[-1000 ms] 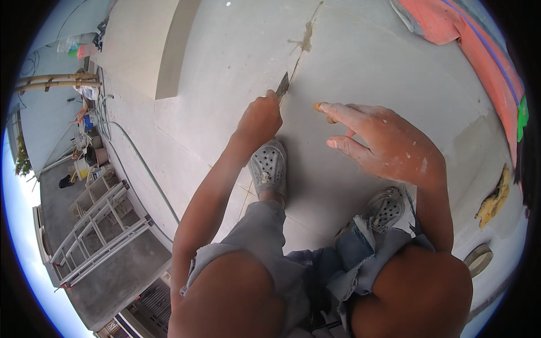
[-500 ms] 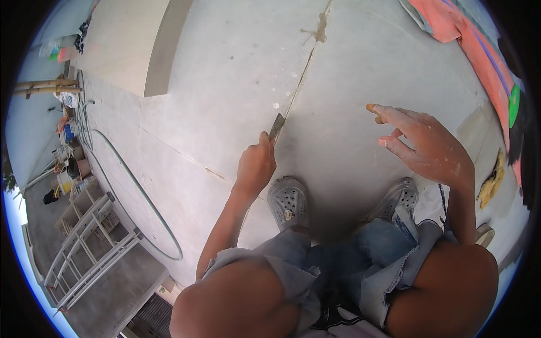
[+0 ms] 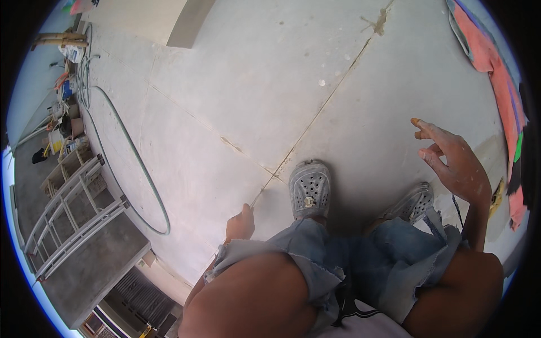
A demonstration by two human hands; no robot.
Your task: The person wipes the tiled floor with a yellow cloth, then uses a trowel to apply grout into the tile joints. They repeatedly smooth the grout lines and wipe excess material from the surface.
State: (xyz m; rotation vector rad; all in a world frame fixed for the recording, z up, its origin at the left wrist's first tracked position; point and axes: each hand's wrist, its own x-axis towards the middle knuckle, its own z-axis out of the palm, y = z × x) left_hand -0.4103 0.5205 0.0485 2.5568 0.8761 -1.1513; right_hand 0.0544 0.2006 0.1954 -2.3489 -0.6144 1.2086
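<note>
1. Left hand (image 3: 241,224), bare: I see it low beside the knee, fingers closed around a thin, narrow-bladed hand tool (image 3: 257,198).
2. The tool: seen nearly edge-on, it points forward from the fist, in line with the joint; I cannot tell whether its tip touches.
3. Long, straight, brownish joint line (image 3: 332,93): it runs diagonally across the pale grey tiled floor (image 3: 389,112) and meets a second joint just left of the left shoe.
4. Right hand (image 3: 455,163), bare and dusted whitish: raised on my right, holding nothing, thumb and fingers apart, two fingertips covered in orange-yellow.
5. Grey perforated clog, left foot (image 3: 310,188): flat on the floor, near the joint crossing.
6. Grey perforated clog, right foot (image 3: 416,204): below the right hand.
7. Dark green flexible hose (image 3: 135,151): looped on the floor, left.
8. White metal ladder-like frame (image 3: 84,217): far left, beyond the hose.
9. Salmon-red cloth-like sheet (image 3: 489,50): along the right edge.
</note>
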